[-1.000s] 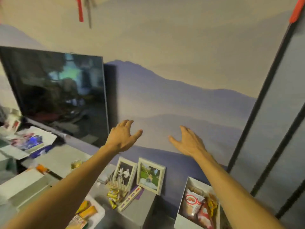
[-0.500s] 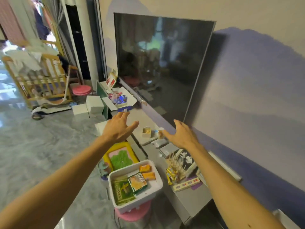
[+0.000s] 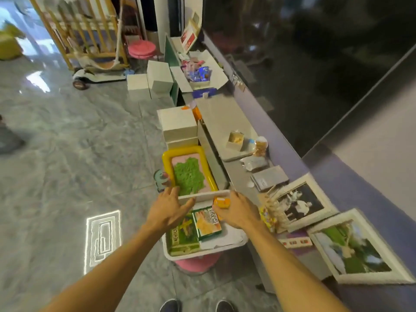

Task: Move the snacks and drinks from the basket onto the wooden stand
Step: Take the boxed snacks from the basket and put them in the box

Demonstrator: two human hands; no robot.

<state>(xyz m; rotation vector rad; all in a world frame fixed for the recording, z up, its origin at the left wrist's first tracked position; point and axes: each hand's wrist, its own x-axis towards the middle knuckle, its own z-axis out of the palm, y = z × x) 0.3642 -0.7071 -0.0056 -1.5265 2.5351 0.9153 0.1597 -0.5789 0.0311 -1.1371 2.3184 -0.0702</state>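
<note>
— White plastic is what the basket (image 3: 234,243) is made of, and it is perched on a pink stool (image 3: 198,264). Which step is being worked?
— The picking-up of a snack. An orange packet (image 3: 221,202) at the basket's far right corner is pinched by the right hand (image 3: 242,213), thumb below it and fingers curled over it. It has not been lifted clear of the basket.
— And the left hand (image 3: 167,212)?
— Nothing is held by it. It is spread flat above the basket's left side, with the fingertips at the far rim.
— What is left inside?
— A green box (image 3: 183,240) along the basket's left wall, and a green-edged carton (image 3: 208,224) laid against it at the basket's middle. No drink can be made out, and whatever lies under the hands is hidden.
— Where is the load to be taken?
— To the wooden stand (image 3: 273,204), just to the right of the basket, where yellow wrappers (image 3: 266,218) are lodged at its pegs.
— So what is called for next?
— The packet should be raised over the basket's right rim, carried a short way rightwards and set among the pegs without the wrappers being knocked. The carton could then be taken by the free left hand
</note>
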